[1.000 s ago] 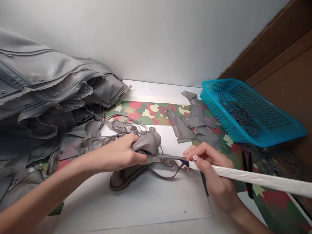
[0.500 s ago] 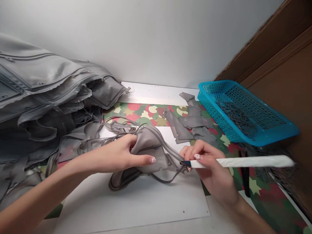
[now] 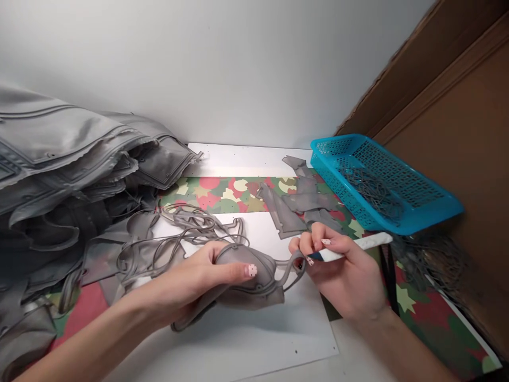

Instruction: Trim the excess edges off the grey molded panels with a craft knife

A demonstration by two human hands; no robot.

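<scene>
My left hand (image 3: 214, 273) is closed around a floppy grey rubber sheet piece (image 3: 254, 268), thumb on top, the fingers hidden beneath. A thin strip (image 3: 292, 268) of the same grey rubber curls from its right end to my right hand (image 3: 345, 270). The right fingertips pinch that strip and also grip a white-wrapped tool (image 3: 361, 244) with a dark blue tip end. Its point, if any, is hidden by the fingers. Loose grey rubber strips (image 3: 186, 223) lie tangled just behind my left hand, over a white board (image 3: 254, 334).
A tall stack of grey rubber sheets (image 3: 79, 138) fills the left. Flat grey cut pieces (image 3: 294, 207) lie on patterned cloth (image 3: 207, 191). A blue basket (image 3: 342, 185) at right holds thin grey scraps, with more scraps (image 3: 433, 260) beside it. A brown cardboard box (image 3: 449, 111) stands behind.
The grey piece has turned in my left hand, and its strip now curls at my right fingertips. The white-wrapped tool has swung, its rear end pointing further away. The view has shifted slightly.
</scene>
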